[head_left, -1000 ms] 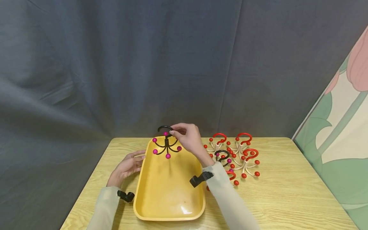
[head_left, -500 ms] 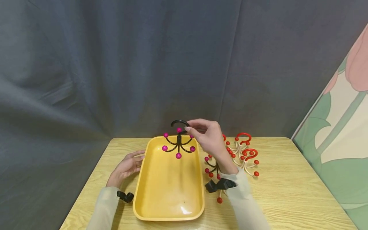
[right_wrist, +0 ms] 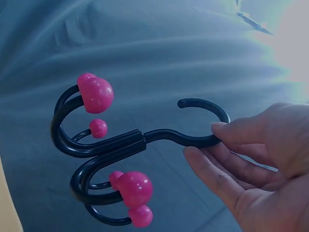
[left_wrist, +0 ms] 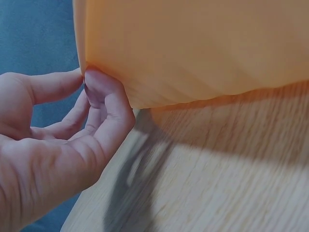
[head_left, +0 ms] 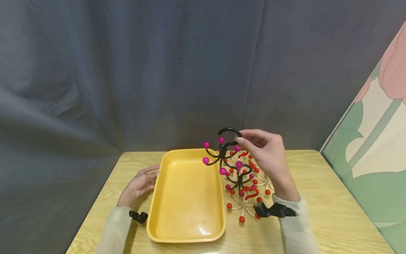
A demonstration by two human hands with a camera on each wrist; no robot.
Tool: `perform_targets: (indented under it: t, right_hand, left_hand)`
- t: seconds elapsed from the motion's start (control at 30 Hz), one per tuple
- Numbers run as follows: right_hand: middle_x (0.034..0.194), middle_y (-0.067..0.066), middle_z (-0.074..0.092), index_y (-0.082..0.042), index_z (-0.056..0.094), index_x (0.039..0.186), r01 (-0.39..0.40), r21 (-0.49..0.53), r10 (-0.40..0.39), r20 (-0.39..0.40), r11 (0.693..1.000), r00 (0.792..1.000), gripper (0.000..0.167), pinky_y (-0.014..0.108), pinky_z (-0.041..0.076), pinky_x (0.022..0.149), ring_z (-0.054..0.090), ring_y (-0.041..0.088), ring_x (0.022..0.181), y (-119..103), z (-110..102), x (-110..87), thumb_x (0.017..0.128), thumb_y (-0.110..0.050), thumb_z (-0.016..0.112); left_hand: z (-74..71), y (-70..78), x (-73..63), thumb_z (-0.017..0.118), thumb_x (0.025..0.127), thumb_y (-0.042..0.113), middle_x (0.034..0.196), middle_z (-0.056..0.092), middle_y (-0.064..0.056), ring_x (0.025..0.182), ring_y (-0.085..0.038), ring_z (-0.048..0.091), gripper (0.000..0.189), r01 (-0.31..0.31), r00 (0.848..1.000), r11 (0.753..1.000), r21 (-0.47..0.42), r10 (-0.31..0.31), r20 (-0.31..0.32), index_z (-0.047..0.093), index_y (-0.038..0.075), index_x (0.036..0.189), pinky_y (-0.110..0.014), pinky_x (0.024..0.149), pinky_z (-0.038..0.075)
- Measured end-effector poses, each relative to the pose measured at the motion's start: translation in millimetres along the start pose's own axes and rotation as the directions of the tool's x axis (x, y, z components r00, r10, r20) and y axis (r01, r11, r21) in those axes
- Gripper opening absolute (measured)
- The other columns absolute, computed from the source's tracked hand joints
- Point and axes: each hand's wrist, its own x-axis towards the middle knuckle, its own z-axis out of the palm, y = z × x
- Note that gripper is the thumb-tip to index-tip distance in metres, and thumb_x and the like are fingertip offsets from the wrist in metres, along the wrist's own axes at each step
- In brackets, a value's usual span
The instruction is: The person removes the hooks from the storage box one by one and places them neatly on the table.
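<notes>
My right hand (head_left: 269,151) holds up a black multi-arm hook hanger (head_left: 223,152) with pink ball tips, pinching the curve of its hook between thumb and fingers. In the right wrist view the black hanger (right_wrist: 120,145) points away from the fingers, its arms spread. It overlaps the tray's far right corner in the head view. At the left side of a yellow tray (head_left: 187,241), my left hand (head_left: 139,187) grips the rim. The left wrist view shows thumb and finger at the lip of the tray (left_wrist: 203,48).
Right of the tray lies a second black hanger (head_left: 240,180) with pink balls. Around it are several cream hangers with red hooks and red balls, such as the front one (head_left: 250,194). A grey curtain (head_left: 190,77) hangs behind the wooden table (head_left: 317,211).
My right hand has carried the black hanger rightward, from over the tray's far part to its right edge near the other hangers. The left hand has stayed at the rim.
</notes>
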Motion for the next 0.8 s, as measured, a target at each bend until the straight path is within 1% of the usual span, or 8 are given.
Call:
perform_targets:
  t: [0.1, 0.23, 0.33, 0.43, 0.53, 0.7, 0.77, 0.8]
  right_hand:
    - [0.093, -0.011, 0.081, -0.002, 0.079, 0.112, 0.015, -0.001, -0.015, -0.045, 1.0, 0.999, 0.023, 0.02, 0.061, 0.073, 0.079, 0.01, 0.084, 0.4, -15.3, -3.0, 0.094, -0.016, 0.081]
    - [0.095, -0.017, 0.08, -0.002, 0.078, 0.115, -0.021, -0.023, 0.019, -0.075, 1.0, 0.997, 0.025, 0.018, 0.06, 0.077, 0.079, 0.007, 0.087, 3.9, -33.7, -12.5, 0.094, -0.017, 0.08]
    - [0.096, -0.015, 0.081, 0.0, 0.077, 0.116, -0.046, -0.02, 0.044, -0.091, 0.999, 0.995, 0.027, 0.016, 0.06, 0.079, 0.079, 0.007, 0.086, 7.9, -47.3, -19.8, 0.094, -0.015, 0.08]
    - [0.095, -0.012, 0.082, 0.003, 0.076, 0.117, -0.049, 0.004, 0.049, -0.113, 0.999, 0.992, 0.028, 0.015, 0.06, 0.08, 0.079, 0.007, 0.083, 11.0, -59.0, -25.9, 0.093, -0.01, 0.08]
    - [0.095, -0.009, 0.082, 0.005, 0.076, 0.116, -0.033, 0.034, 0.037, -0.129, 0.999, 0.991, 0.027, 0.014, 0.06, 0.08, 0.079, 0.007, 0.082, 13.1, -68.3, -31.8, 0.092, -0.006, 0.081]
    - [0.095, -0.005, 0.082, 0.011, 0.074, 0.114, 0.008, 0.092, 0.005, -0.149, 0.996, 0.989, 0.025, 0.014, 0.06, 0.081, 0.079, 0.008, 0.081, 16.5, -82.2, -43.0, 0.09, 0.003, 0.079]
    - [0.095, -0.006, 0.082, 0.013, 0.073, 0.113, 0.007, 0.078, 0.005, -0.15, 0.997, 0.989, 0.025, 0.014, 0.06, 0.082, 0.079, 0.007, 0.081, 18.0, -87.0, -46.9, 0.09, 0.005, 0.078]
    - [0.095, -0.008, 0.081, 0.012, 0.073, 0.113, 0.0, 0.043, 0.006, -0.146, 0.999, 0.989, 0.024, 0.013, 0.06, 0.083, 0.079, 0.006, 0.082, 18.9, -89.3, -49.0, 0.091, 0.004, 0.078]
  left_hand:
    - [0.2, 1.5, 1.5, 0.056, 0.11, 0.017, 0.125, 0.074, 0.001, 0.109, -0.014, 0.073, 0.063, -0.005, 1.0, 1.0, -0.006, 0.005, 0.005, 0.027, 0.0, 0.164, -0.033, 0.087, 0.064]
    - [1.2, 0.4, 1.6, 0.054, 0.11, 0.015, 0.121, 0.073, 0.003, 0.107, -0.014, 0.073, 0.061, 0.011, 1.0, 1.0, 0.003, -0.011, -0.012, 0.028, 0.001, 0.163, -0.033, 0.086, 0.064]
    - [2.7, -1.2, 1.9, 0.054, 0.11, 0.015, 0.121, 0.073, 0.004, 0.108, -0.014, 0.072, 0.059, 0.02, 1.0, 1.0, 0.016, -0.02, -0.014, 0.03, 0.002, 0.162, -0.034, 0.087, 0.064]
    - [3.0, -2.6, 1.6, 0.055, 0.11, 0.016, 0.121, 0.073, 0.004, 0.108, -0.014, 0.072, 0.06, 0.005, 1.0, 1.0, 0.016, -0.005, -0.001, 0.03, 0.001, 0.162, -0.034, 0.088, 0.064]
    - [1.4, -3.2, 0.2, 0.054, 0.11, 0.015, 0.119, 0.074, 0.004, 0.106, -0.013, 0.073, 0.061, -0.007, 1.0, 1.0, 0.005, 0.007, 0.004, 0.028, -0.001, 0.163, -0.033, 0.085, 0.064]
    - [-1.9, -3.8, -2.7, 0.052, 0.111, 0.016, 0.119, 0.073, 0.005, 0.105, -0.013, 0.072, 0.061, 0.0, 1.0, 1.0, 0.001, 0.0, 0.022, 0.026, 0.0, 0.163, -0.032, 0.084, 0.064]
    - [-2.5, -3.7, -3.7, 0.053, 0.111, 0.016, 0.119, 0.073, 0.005, 0.106, -0.013, 0.072, 0.062, -0.002, 1.0, 1.0, -0.001, 0.002, 0.022, 0.025, 0.0, 0.164, -0.033, 0.085, 0.064]
    - [-2.5, -3.7, -4.1, 0.053, 0.111, 0.016, 0.119, 0.073, 0.005, 0.106, -0.013, 0.072, 0.062, 0.0, 1.0, 1.0, -0.005, 0.0, 0.019, 0.026, 0.0, 0.164, -0.033, 0.085, 0.063]
